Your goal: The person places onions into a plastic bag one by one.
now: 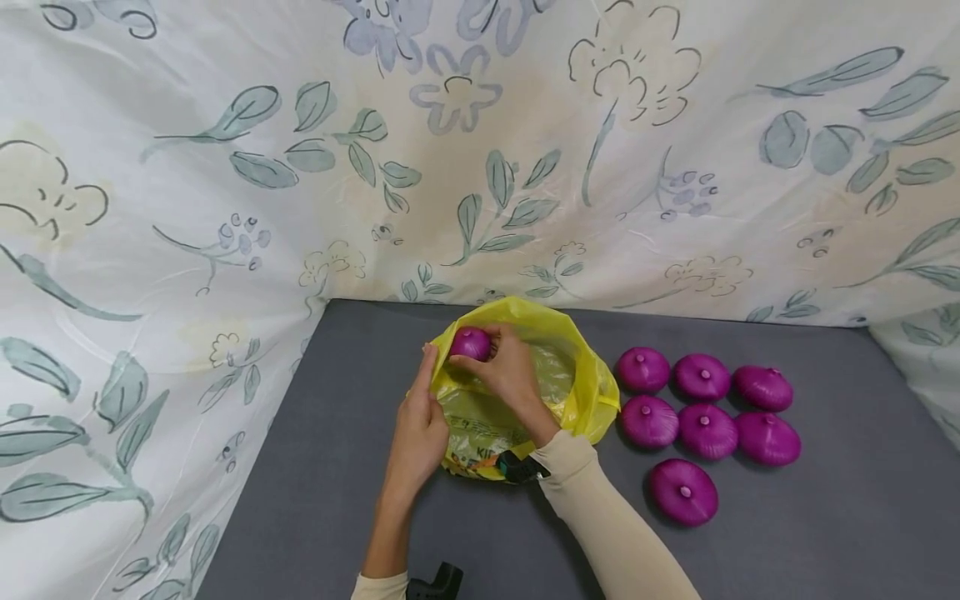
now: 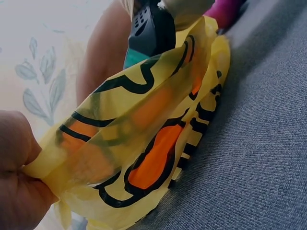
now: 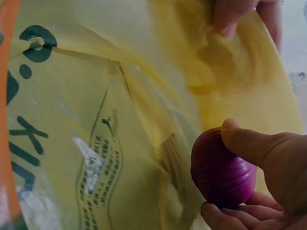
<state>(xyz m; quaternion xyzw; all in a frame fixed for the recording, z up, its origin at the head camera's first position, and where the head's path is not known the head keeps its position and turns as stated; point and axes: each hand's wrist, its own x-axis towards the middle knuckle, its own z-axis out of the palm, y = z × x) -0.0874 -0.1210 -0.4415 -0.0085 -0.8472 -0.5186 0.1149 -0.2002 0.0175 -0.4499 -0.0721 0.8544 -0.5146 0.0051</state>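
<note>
A yellow plastic bag (image 1: 585, 367) with printed lettering stands on the grey table, its mouth spread wide. My left hand (image 1: 422, 429) pinches the bag's left rim; in the left wrist view the left hand (image 2: 21, 172) has the film bunched between thumb and fingers. Inside the mouth, near the far left wall, my right hand (image 1: 512, 367) holds a purple onion (image 1: 471, 343). The right wrist view shows the onion (image 3: 223, 167) gripped between the thumb and the fingers of the right hand (image 3: 283, 177), with the bag's inner wall (image 3: 144, 120) behind it.
Several purple onions (image 1: 705, 432) lie in rows on the table just right of the bag, with one onion (image 1: 682, 492) nearer the front. A floral-patterned cloth (image 1: 495, 167) hangs behind and to the left of the grey table (image 1: 330, 433).
</note>
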